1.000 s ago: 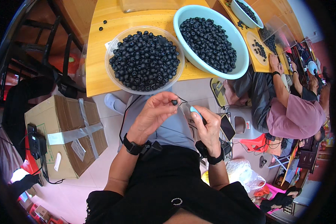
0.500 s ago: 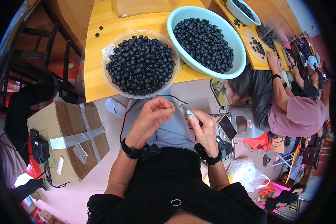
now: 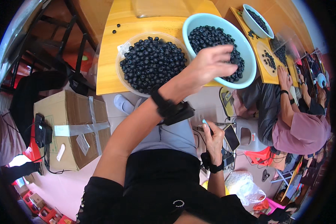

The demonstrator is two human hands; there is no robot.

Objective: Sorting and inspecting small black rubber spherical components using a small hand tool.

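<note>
My left hand reaches over the light blue basin, its fingers smeared by motion, so I cannot tell if they hold anything. Small round black pieces with ring-like openings fill the basin. More black pieces are heaped in a round clear tray to its left; one dark smear shows above that heap. Lower down, in front of my lap, my right hand is closed around a small tool with a blue handle; its working end cannot be made out.
The tray and basin stand on a yellow wooden table, with two loose pieces at its left. A taped cardboard box stands on the left of the floor. At right, a person in a pink top sits at another table.
My left hand has moved from in front of my lap up and right to the basin. My right hand, still holding the blue-handled tool, has shifted slightly down and right in view.
</note>
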